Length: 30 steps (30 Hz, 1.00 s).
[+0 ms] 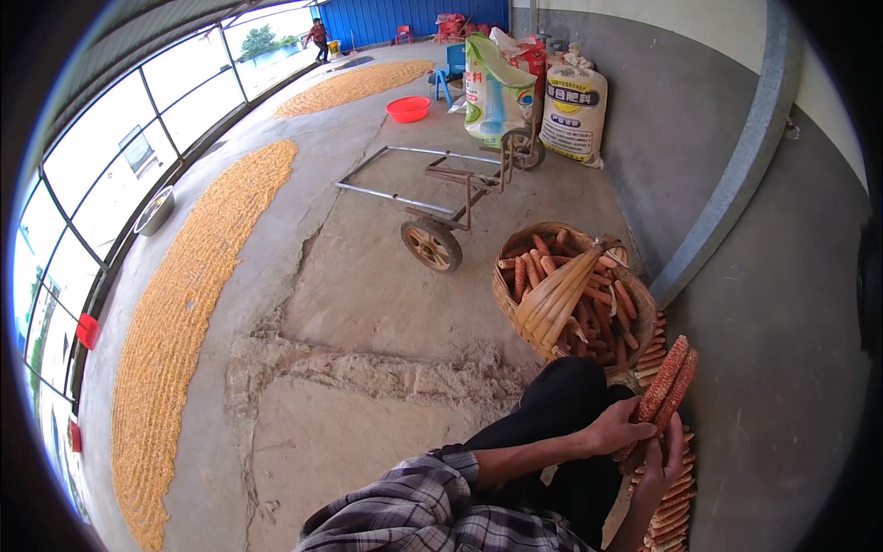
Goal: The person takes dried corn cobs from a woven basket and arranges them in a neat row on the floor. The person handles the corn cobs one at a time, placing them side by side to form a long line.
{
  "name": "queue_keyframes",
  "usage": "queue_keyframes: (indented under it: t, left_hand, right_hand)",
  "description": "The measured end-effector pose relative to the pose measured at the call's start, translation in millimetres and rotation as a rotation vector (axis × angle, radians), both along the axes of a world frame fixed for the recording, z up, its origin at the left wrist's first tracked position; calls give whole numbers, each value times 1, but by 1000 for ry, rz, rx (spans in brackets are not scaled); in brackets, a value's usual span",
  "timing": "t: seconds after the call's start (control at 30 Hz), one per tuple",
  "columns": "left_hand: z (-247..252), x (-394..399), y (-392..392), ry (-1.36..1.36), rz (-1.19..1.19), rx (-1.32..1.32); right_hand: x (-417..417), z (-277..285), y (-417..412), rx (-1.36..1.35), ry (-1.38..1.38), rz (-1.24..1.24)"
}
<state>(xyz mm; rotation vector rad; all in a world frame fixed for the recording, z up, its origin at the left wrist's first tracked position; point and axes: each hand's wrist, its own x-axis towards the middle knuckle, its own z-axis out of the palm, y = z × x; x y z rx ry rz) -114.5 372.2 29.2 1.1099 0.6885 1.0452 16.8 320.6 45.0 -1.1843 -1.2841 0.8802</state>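
Note:
Two or more bare reddish corn cobs [667, 383] lie side by side, held between both hands at the lower right. My left hand [616, 429] grips them from the left, its thumb across their lower part. From below, my right hand [659, 461] holds their lower ends, fingers partly hidden behind them. Beyond my knee stands a woven basket [514, 310] full of corn cobs [534, 268], with a broad husk-like strip over its handle. A stack of cobs [672, 514] runs along the wall beneath and beside my hands.
A metal cart frame [407, 196] with wheels lies ahead. Corn kernels [186, 297] are spread on the concrete floor at left, more farther back. A red basin [408, 110], filled sacks [574, 114] and a blue chair [452, 65] stand beyond. A person [319, 40] is far off. A raised rough strip crosses the floor.

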Motion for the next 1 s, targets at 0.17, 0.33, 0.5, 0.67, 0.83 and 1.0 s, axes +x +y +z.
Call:
queue_keyframes:
  t: [0.17,0.33,0.5,0.67,0.83,1.0]
  left_hand:
    - [6,4,-6,-27,-14,-28]
    - [9,11,-7,-72,-72,-214]
    - [-5,45,-12,-77,-97,-274]
    - [-18,91,-24,-50,-245,-309]
    - [-33,129,-25,35,-372,-291]
    - [-61,161,-28,164,-425,-349]
  right_hand:
    - [-1,2,-2,39,102,51]
    - [10,-12,-7,-47,253,-56]
    - [42,-43,-27,-97,533,-101]
    - [74,-65,-48,-164,588,-245]
    - [105,-74,-78,-200,517,-288]
    - [122,-94,-103,-306,382,-332]
